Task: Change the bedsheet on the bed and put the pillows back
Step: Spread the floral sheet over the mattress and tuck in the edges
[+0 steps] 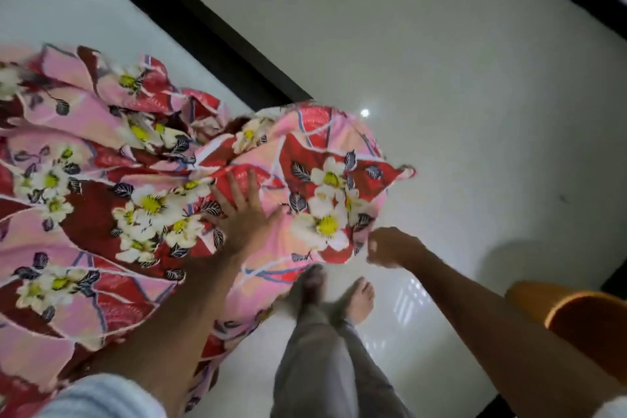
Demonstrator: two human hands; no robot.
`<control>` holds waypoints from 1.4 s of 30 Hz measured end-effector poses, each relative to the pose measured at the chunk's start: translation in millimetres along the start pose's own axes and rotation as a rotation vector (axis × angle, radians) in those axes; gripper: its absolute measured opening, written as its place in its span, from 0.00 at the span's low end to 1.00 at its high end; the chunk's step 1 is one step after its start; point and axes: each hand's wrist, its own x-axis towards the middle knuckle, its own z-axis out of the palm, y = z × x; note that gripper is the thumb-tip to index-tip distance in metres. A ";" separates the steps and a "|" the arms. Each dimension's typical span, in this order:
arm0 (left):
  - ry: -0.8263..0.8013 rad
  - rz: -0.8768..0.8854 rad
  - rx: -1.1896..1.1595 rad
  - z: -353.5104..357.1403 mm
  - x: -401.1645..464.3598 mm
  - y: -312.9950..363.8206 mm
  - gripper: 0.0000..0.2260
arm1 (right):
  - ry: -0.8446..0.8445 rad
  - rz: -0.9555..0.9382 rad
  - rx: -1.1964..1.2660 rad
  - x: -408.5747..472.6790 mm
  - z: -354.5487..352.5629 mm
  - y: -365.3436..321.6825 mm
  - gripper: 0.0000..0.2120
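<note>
The floral bedsheet (101,187) lies bunched over the white mattress (68,10) at the left, its long run stretching from there toward the corner that hangs over the floor (441,61). The left hand (242,214) rests flat on it, fingers spread and straight, pinning cloth near the bed's edge. Further right, the right hand (390,248) is curled at the hanging corner's hem and seems to pinch it (blur hides the contact). That hand is nearer the free corner, so any pull should run rightward from it.
</note>
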 end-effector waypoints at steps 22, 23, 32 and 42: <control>0.030 -0.301 -0.340 -42.9 4.6 37.5 0.41 | -0.123 -0.743 -0.483 109.5 -383.5 -171.5 0.07; 0.116 -0.397 -0.425 -48.7 7.9 46.3 0.37 | -0.148 -0.765 -0.495 117.1 -386.1 -182.4 0.07; 0.448 -1.076 -0.922 -83.4 72.7 112.0 0.20 | -0.239 -1.025 -0.763 163.5 -403.7 -300.5 0.10; 0.528 -1.379 -0.923 -68.0 105.8 112.9 0.36 | -0.081 -0.900 -0.618 217.4 -380.9 -434.5 0.26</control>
